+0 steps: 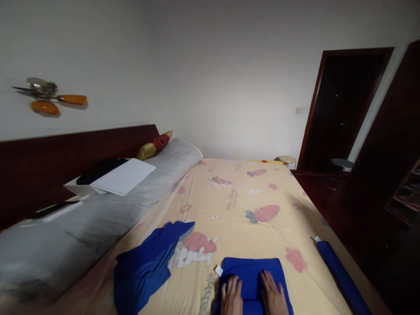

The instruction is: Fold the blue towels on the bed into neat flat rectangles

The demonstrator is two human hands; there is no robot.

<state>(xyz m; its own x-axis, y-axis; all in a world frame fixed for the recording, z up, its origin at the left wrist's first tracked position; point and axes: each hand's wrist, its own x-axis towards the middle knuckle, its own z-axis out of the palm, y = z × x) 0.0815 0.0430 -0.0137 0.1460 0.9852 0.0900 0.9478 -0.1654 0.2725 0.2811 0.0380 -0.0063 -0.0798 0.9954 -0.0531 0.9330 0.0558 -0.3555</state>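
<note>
1. Left hand [232,298] and right hand [274,299] lie side by side, palms down and fingers spread flat, on a folded blue cloth [251,267] at the near edge of a bed [278,236]. Neither hand grips anything; both simply rest on the fabric.
2. Directly beneath both hands, the folded blue cloth reaches a little past the fingertips as a neat rectangle. A small white tag [218,271] pokes out just left of the left hand.
3. Left of the left hand, and apart from the folded piece, a loose blue cloth [147,262] lies rumpled on the bed and trails toward its near edge.
4. Right of the right hand, well apart, a rolled blue cloth [341,275] lies along the side of the bed.
5. By its look, the folded blue cloth is soft, light and limp, with nothing in it to break. Lifted by one corner it would likely sag and let its layers slide open. The safer hold seems to be at its two opposite sides, one just outside each hand, with fingers slipped underneath and thumbs on top so that every layer is pinched together.
6. Far beyond the left hand, a long grey bolster [98,218] runs along a dark wooden headboard [49,162], with a white sheet of paper [123,176] resting on it. Far beyond the right hand stands a dark doorway [341,109].
</note>
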